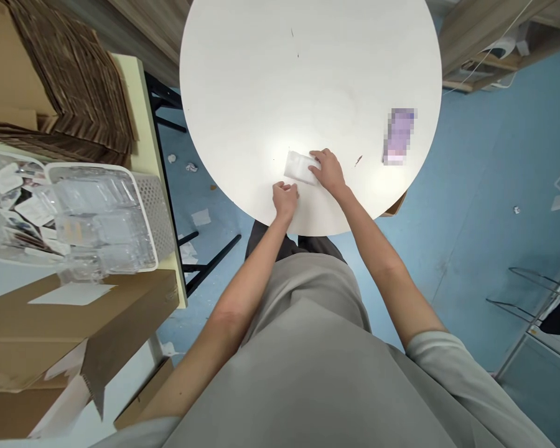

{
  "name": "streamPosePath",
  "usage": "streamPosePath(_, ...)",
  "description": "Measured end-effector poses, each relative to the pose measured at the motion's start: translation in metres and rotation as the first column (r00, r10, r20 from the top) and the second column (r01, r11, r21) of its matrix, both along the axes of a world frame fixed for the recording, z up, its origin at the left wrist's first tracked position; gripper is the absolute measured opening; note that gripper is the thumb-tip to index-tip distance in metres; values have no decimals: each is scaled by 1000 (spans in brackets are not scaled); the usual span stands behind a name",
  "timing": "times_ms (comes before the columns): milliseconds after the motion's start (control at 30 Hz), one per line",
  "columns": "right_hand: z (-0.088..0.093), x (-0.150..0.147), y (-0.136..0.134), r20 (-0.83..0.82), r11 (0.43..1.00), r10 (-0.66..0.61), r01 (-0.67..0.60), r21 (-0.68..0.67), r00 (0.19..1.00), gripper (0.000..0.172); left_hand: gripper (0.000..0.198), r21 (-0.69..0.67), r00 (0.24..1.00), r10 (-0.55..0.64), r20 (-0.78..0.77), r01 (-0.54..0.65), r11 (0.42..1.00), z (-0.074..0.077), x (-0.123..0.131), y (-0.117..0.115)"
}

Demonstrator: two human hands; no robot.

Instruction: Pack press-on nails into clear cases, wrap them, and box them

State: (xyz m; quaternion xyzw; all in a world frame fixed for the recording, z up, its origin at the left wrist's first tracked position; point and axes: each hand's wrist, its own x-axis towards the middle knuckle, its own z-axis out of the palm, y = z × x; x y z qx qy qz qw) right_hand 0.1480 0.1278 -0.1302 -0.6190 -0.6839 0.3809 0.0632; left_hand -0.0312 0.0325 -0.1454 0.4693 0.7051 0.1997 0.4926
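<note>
A small white flat packet (297, 166) lies on the round white table (270, 81) near its front edge. My right hand (329, 171) rests on the packet's right end with fingers laid over it, pressing it down. My left hand (285, 198) sits just below the packet's left corner, fingers curled into a loose fist or pinch at the packet's edge. What the left fingers hold, if anything, is too small to make out.
A blurred purple object (399, 137) lies on the table's right side. To the left stand a white basket (144, 186) of clear plastic packs, stacked cardboard (60, 81) and a brown box (74, 317). Blue floor with paper scraps surrounds the table.
</note>
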Motion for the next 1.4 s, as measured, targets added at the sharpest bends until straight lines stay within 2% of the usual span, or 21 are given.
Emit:
streamPosePath(33, 0, 1, -1, -1, 1000, -3, 3, 8, 1000, 49, 50, -65, 993, 117, 9, -117, 991, 2, 8, -2)
streamPosePath(100, 3, 1, -4, 27, 1000, -14, 14, 10, 1000, 48, 49, -110, 965, 261, 31, -257, 960, 8, 21, 0)
streamPosePath(167, 8, -3, -10, 72, 999, -40, 41, -8, 997, 49, 50, -100, 952, 300, 56, -293, 951, 14, 25, 7)
streamPosePath(267, 14, -16, -24, 76, 990, -138, 140, -23, 988, 49, 51, -84, 957, 285, 59, -280, 956, 20, 12, 22)
streamPosePath(400, 15, -51, -39, 1, 946, -323, 323, -16, 946, 52, 50, -58, 977, 208, 51, -205, 977, 16, -26, 42)
streamPosePath(500, 13, -89, -34, -5, 911, -409, 407, -68, 913, 54, 53, -38, 981, 192, 19, -191, 981, 11, -61, 59)
streamPosePath(633, 7, -148, -1, -38, 908, -409, 403, -112, 912, 57, 60, 24, 977, 210, -42, -209, 978, 2, -118, 91)
streamPosePath(767, -7, -200, 43, -81, 930, -367, 361, -72, 927, 59, 60, 85, 974, 218, -59, -213, 973, -12, -177, 134)
streamPosePath(900, -23, -233, 73, -75, 944, -330, 330, -14, 941, 62, 59, 132, 982, 184, -38, -178, 975, -23, -212, 175)
streamPosePath(967, -27, -241, 80, -77, 938, -344, 346, 11, 936, 61, 59, 115, 984, 172, -35, -167, 979, -24, -219, 187)
streamPosePath(1067, -26, -246, 83, -49, 924, -380, 381, 28, 924, 59, 60, 80, 990, 128, -62, -122, 989, -18, -219, 192)
streamPosePath(1167, -16, -247, 82, 3, 918, -397, 396, 22, 918, 56, 61, 82, 989, 92, -118, -83, 993, -11, -215, 190)
streamPosePath(1333, 6, -251, 91, 112, 922, -380, 386, -40, 918, 47, 55, 53, 987, 149, -54, -147, 988, -1, -211, 191)
streamPosePath(1400, 15, -254, 96, 134, 912, -398, 407, -46, 908, 39, 50, 48, 994, 91, -60, -88, 995, 9, -213, 191)
